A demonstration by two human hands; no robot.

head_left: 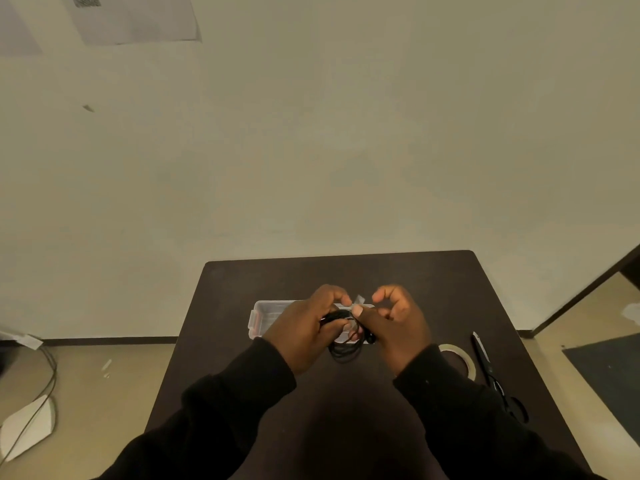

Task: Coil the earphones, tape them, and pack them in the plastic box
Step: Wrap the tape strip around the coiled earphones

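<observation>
Black earphones (344, 351) hang as a coil between my hands above the dark table (311, 393). My left hand (304, 327) grips the bundled top of the coil. My right hand (398, 323) pinches a small clear piece of tape (358, 300) against the bundle, its thumb pressing near the cable. Behind my hands lies the clear plastic box (265, 315), open, partly hidden by them.
A roll of tape (462, 360) lies on the table to the right of my right wrist. Black scissors (491, 372) lie beside it near the right edge. Cables and white scraps lie on the floor at the left.
</observation>
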